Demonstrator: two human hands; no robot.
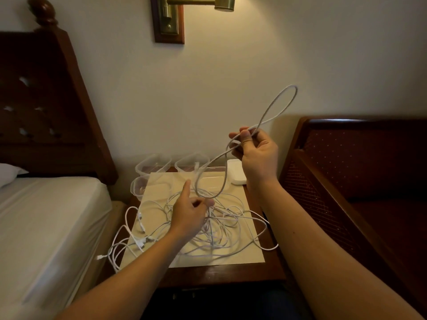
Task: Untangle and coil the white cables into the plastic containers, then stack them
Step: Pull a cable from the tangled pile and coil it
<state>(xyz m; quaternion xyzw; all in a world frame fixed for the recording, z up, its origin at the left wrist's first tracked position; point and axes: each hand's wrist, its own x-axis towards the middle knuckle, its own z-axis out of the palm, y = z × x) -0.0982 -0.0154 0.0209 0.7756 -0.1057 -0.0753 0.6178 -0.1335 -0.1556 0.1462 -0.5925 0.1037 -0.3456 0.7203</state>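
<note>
A: What's lying nearest on the worktop (221, 271)?

B: The tangle of white cables (208, 227) is sprawling over a cream sheet (240, 257), with a few ends spilling off the left edge toward the bed (46, 215)

A: And the left hand (188, 215)?

B: It's hovering over the knot, forefinger pointing out straight, the other fingers (198, 202) curling in; whether they're pinching a strand, I cannot tell. Probably it's steadying the heap so one cable can come free

A: The right hand (256, 151)?

B: It's lifting higher and farther back, its fingers (238, 137) pinching a raised cable (272, 107) where it crosses itself, so a loop is standing up above and the slack is hanging down into the pile

A: The containers?

B: Three clear plastic containers (153, 165) are waiting at the back by the wall, holding no cable yet, beside a white box (235, 172)
</note>
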